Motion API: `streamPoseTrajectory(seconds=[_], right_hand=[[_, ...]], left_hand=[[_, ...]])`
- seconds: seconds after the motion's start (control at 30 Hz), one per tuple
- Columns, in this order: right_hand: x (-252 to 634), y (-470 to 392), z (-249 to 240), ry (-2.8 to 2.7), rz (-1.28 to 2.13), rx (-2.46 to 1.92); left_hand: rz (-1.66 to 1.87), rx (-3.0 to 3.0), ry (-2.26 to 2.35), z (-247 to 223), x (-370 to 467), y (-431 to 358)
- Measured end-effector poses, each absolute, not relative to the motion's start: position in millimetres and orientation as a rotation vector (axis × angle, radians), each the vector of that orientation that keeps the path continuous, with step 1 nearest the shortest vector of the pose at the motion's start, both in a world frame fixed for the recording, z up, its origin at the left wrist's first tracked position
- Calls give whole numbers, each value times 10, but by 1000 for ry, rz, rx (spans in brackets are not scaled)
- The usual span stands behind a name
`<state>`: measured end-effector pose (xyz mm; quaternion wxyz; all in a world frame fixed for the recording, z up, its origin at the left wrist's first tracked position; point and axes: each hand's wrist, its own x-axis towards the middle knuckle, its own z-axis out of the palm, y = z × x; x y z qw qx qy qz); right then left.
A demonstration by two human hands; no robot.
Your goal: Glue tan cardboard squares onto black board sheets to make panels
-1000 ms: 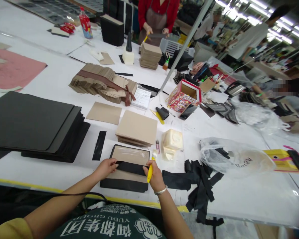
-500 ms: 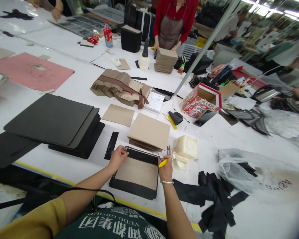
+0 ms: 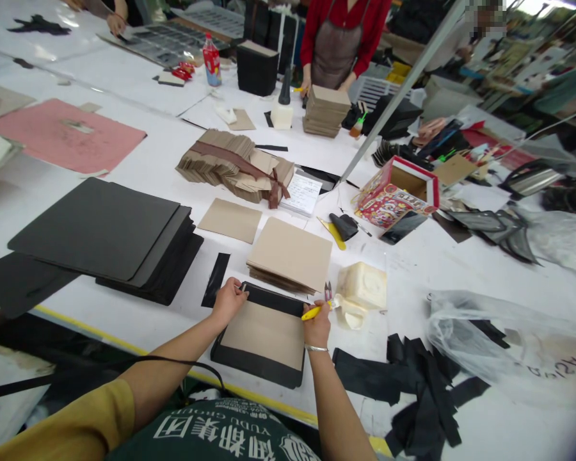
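Observation:
In front of me lies a tan board panel with black material along its top and bottom edges. My left hand is closed at its top left corner, thumb and finger pinching the black edge. At the top right corner my right hand holds a yellow-handled brush, its pale bristles pointing right; the fingers also rest by the panel's edge. Just beyond the panel sits a stack of tan boards. A white glue-stained container stands right of the brush, with small snips near it.
Black sheets are piled at left, beside a black strip. Black scraps and a plastic bag lie at right. Farther back are a tied bundle of boards, a red box, a slanted pole and a co-worker.
The right hand has shifted slightly, and the brush now lies flatter, its bristles showing toward the container. The left hand stays at the panel's corner. The view has shifted slightly.

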<state>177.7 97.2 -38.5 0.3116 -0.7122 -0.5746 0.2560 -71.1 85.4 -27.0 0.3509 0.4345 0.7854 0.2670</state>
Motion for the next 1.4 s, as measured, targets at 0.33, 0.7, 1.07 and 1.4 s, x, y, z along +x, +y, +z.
streamPoseTrajectory(seconds=[0.33, 0.7, 1.07, 1.4], right_hand=[[1762, 927, -387, -1571, 606, -1856], [1769, 926, -461, -1533, 684, -1852], [1676, 799, -411, -1805, 277, -1736], [1592, 406, -567, -2102, 283, -1570]], left_hand=[[548, 1227, 2059, -192, -691, 875], [482, 1288, 2081, -183, -660, 880], [425, 2314, 1824, -152, -517, 729], [201, 2501, 1623, -386, -463, 484]])
